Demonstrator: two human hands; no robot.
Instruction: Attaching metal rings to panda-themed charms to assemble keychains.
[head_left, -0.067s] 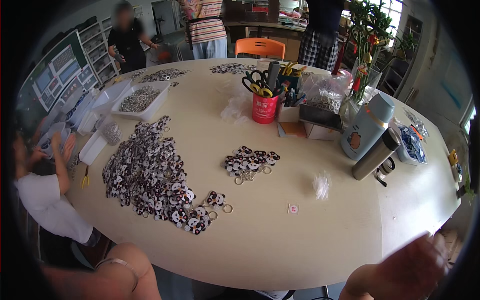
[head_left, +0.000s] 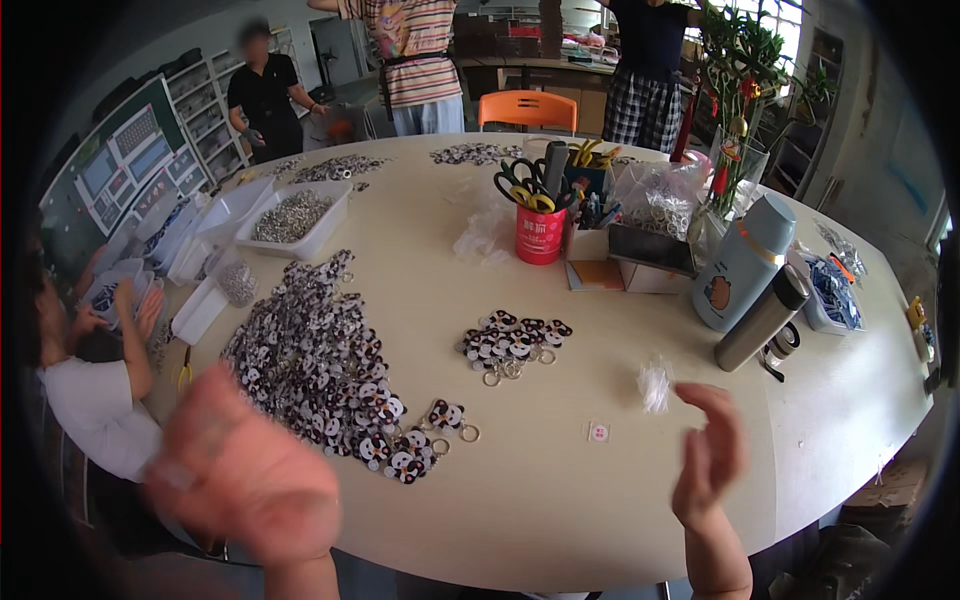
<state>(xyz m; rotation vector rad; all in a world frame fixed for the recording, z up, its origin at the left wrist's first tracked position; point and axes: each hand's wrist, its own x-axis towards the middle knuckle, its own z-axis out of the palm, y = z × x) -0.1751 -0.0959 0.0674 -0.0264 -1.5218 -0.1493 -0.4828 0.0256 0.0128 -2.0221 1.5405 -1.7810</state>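
My left hand [head_left: 245, 470] is raised at the near left, beside the large pile of panda keychains [head_left: 310, 345]; its fingers are smeared by motion. On the near right, my right hand [head_left: 708, 450] is up with fingers curved and apart, nothing visible in it. Just beyond its fingertips lies a bunch of clear plastic bags [head_left: 655, 387]. To its left is a small clear square with a red print [head_left: 598, 432]. A smaller heap of panda keychains [head_left: 510, 338] with metal rings sits mid-table. Several keychains [head_left: 410, 460] lie at the big pile's near end.
Beyond the heaps stand a red can [head_left: 540, 240] of scissors, a blue bottle [head_left: 740, 265] and a steel flask [head_left: 762, 318]. White trays [head_left: 340, 205] with metal parts line the far left. A co-worker [head_left: 85, 380] sits at left; other people stand behind the table.
My left hand has risen over the table's near left edge. My right hand has swung left and inward, toward the plastic bags. The whole view has shifted slightly.
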